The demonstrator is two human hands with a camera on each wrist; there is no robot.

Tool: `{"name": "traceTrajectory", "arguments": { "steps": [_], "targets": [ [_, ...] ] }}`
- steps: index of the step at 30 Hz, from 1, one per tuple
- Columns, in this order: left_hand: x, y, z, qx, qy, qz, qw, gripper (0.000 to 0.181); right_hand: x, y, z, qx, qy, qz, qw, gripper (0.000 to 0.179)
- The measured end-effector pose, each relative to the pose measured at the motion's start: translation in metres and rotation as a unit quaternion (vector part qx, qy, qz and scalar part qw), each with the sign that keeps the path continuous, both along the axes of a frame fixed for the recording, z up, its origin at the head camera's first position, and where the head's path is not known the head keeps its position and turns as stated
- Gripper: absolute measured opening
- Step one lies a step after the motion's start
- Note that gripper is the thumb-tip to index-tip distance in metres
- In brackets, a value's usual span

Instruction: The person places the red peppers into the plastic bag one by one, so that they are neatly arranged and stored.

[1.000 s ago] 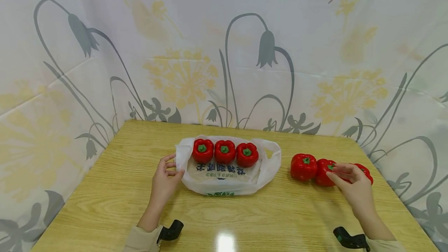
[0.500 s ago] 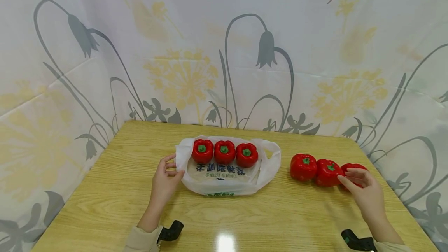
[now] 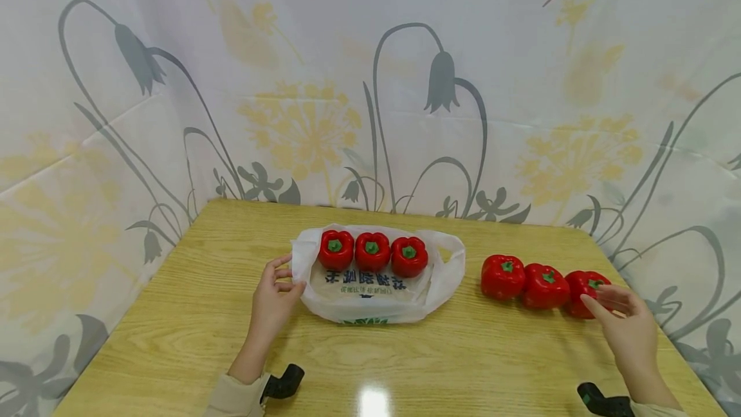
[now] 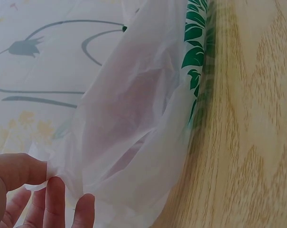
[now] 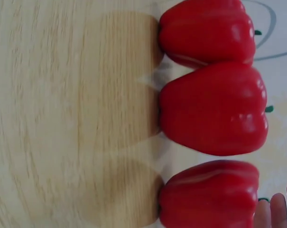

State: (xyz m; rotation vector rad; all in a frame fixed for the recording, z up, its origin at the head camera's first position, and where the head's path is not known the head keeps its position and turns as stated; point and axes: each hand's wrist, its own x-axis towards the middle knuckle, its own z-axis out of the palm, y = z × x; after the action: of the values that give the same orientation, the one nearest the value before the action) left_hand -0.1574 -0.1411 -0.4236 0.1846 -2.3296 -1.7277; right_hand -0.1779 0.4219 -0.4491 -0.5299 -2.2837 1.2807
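Note:
A white plastic bag (image 3: pixel 376 311) with dark printing lies on the table, its mouth spread wide. Inside, three red bell peppers (image 3: pixel 372 264) with green stems sit in a row along the far side. At the bag's left edge my left hand (image 3: pixel 271 300) pinches the thin plastic between thumb and fingers; the left wrist view shows the gripped film (image 4: pixel 65 166) close up. Three more red bell peppers (image 3: pixel 544 295) stand side by side to the right of the bag. My right hand (image 3: pixel 631 327), fingers relaxed and holding nothing, is beside the rightmost pepper (image 3: pixel 577 301), overlapping it slightly.
The wood-grain table (image 3: pixel 405 359) ends at the back against a pale curtain (image 3: pixel 324 50) with flower patterns, which also hangs at both sides. The bag's right handle loop (image 3: pixel 454 266) reaches toward the loose peppers. Each wrist carries a black camera mount (image 3: pixel 285 382).
My right hand has moved rightward and nearer, away from the middle loose pepper and past most of the rightmost one, uncovering both. The left hand and the bag have stayed put.

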Motion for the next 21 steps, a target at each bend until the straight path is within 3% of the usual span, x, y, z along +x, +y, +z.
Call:
{"name": "traceTrajectory", "arguments": {
  "steps": [4,8,13,21],
  "targets": [
    [0.0,0.0,-0.001,0.0,0.002,0.0,1.0,0.053,-0.013,0.028,-0.025,-0.002,0.01,-0.031,0.9995,0.041],
    [-0.002,0.0,-0.002,0.004,0.003,0.002,1.0,0.053,-0.019,0.045,-0.038,-0.001,-0.017,-0.059,0.9981,0.052],
    [-0.003,0.0,-0.003,0.003,0.004,0.006,1.0,0.053,-0.024,0.056,-0.042,0.004,-0.064,-0.075,0.9951,0.072],
    [-0.002,0.001,-0.002,-0.001,0.003,0.006,1.0,0.054,-0.025,0.049,-0.038,-0.008,-0.108,-0.043,0.9932,0.096]
  ]
}}
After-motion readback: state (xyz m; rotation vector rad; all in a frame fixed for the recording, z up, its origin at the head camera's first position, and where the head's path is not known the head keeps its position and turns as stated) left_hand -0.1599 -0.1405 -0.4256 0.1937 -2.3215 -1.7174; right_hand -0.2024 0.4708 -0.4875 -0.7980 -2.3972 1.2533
